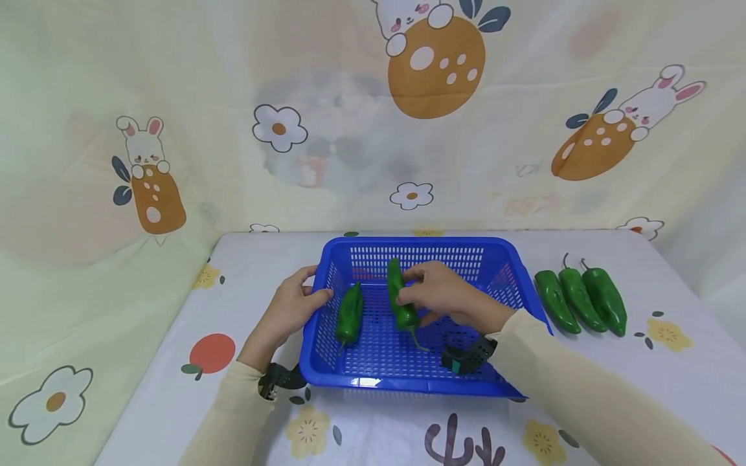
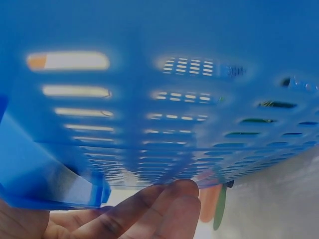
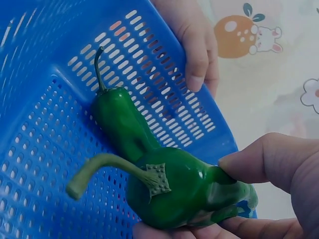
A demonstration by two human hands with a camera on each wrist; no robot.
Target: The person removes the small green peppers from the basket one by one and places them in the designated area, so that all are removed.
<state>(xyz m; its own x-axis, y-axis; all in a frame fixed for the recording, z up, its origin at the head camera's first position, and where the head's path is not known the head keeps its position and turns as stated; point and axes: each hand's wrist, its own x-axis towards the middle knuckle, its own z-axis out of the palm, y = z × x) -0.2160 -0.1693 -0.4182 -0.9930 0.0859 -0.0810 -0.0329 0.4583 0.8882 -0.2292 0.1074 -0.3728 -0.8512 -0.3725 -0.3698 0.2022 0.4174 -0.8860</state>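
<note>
My right hand (image 1: 437,291) holds a green pepper (image 1: 402,298) inside the blue plastic basket (image 1: 408,384), thumb on one side and fingers on the other. The right wrist view shows the held pepper (image 3: 169,189) close up, its curved stem pointing left. A second green pepper (image 1: 350,314) lies on the basket floor near the left wall. With its thumb over the rim and its fingers outside, my left hand (image 1: 291,301) grips the basket's left edge. In the left wrist view those fingers (image 2: 174,209) are against the slotted outer wall.
Three green peppers (image 1: 579,301) lie side by side on the table right of the basket. A white patterned cloth (image 1: 361,427) covers the table. Behind it hangs a curtain (image 1: 338,162) printed with rabbits and flowers.
</note>
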